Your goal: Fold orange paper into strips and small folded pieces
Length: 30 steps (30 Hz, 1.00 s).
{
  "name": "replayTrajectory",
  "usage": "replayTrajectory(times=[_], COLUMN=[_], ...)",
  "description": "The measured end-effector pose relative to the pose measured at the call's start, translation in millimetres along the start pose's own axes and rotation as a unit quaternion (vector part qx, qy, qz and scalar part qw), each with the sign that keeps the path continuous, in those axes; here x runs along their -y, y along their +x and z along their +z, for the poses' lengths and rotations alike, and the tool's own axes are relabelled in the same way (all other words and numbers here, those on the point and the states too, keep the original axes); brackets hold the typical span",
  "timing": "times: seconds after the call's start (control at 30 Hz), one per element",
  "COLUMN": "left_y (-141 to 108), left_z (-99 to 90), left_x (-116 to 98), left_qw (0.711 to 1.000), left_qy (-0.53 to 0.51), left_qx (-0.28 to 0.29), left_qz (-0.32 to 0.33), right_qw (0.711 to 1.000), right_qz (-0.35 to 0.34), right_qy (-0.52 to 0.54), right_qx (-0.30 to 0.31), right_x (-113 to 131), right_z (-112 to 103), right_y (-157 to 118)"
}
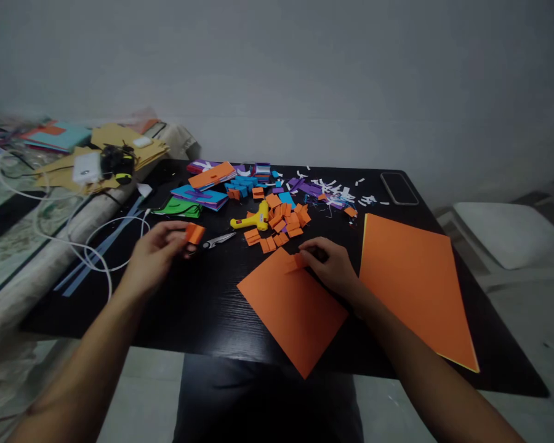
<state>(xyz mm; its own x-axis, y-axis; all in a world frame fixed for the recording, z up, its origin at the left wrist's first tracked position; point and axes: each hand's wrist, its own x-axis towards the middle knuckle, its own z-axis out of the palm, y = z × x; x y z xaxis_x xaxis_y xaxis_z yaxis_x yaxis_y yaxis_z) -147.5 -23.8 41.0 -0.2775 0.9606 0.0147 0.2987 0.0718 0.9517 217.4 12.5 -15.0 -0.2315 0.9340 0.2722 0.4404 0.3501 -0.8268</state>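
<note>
Probably for easy reach, the square orange sheet (292, 314) pokes past the table (189, 314) front edge, left hand (159, 246) pinching a folded tab (195, 233), right hand (329, 263) an orange slip (296, 263).

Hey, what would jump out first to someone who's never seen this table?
First, the orange square, set cornerwise at the black table's near edge, and the larger orange sheet to its right. Next, the yellow glue gun beyond the square, beside small folded orange pieces. The left hand pinches another orange piece.
</note>
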Motion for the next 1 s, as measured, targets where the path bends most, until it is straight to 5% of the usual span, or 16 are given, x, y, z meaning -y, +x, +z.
replayTrajectory(times=[0.13,0.33,0.6,1.0], left_y=[-12,-11,-6,-13], left_z=[62.4,127.1,145.6,164.9], left_x=[-12,-28,-32,-2], left_qw=[0.979,0.952,0.926,0.952], left_qy=[-0.157,-0.109,0.045,-0.071], left_qx=[0.132,0.271,0.319,0.269], left_qz=[-0.011,0.093,0.199,0.126], right_qw=[0.992,0.953,0.948,0.979], right_qz=[0.036,0.069,0.112,0.083], right_qy=[0.112,0.279,0.296,0.186], right_qx=[0.052,0.096,0.025,0.017], right_x=[7,8,13,12], right_z=[3,12,6,10], right_y=[-3,-5,-2,-4])
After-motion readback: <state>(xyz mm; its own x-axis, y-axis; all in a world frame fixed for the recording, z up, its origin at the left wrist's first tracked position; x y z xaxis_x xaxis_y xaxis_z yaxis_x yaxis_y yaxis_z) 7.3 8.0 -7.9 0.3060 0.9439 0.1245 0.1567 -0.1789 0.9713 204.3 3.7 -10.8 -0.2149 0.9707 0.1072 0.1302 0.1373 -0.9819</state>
